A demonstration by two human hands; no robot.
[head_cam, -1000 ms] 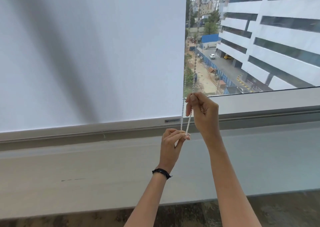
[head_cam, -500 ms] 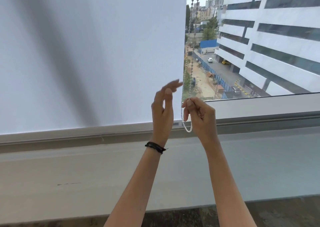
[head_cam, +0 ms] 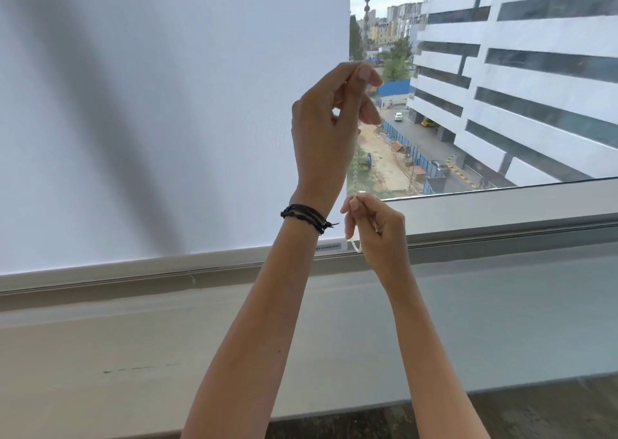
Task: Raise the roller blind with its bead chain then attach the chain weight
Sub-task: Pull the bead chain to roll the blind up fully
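Observation:
The white roller blind (head_cam: 167, 110) covers the left window, and its bottom bar (head_cam: 133, 268) sits just above the sill. The bead chain (head_cam: 368, 0) hangs along the blind's right edge. My left hand (head_cam: 331, 130), with a black bracelet on the wrist, is raised and pinches the chain between thumb and fingers. Below it my right hand (head_cam: 374, 227) is closed on the chain's lower part, with the white bottom loop (head_cam: 355, 246) showing under the fist. No chain weight is in view.
A wide pale sill (head_cam: 133, 355) runs under the window. The grey window frame (head_cam: 501, 211) crosses on the right. Through the bare glass I see a white building (head_cam: 535, 70) and a street far below.
My left hand let go of the chain low down, rose past my right hand and closed on the chain higher up. My right hand stayed low, still gripping. The blind's bottom bar has hardly moved.

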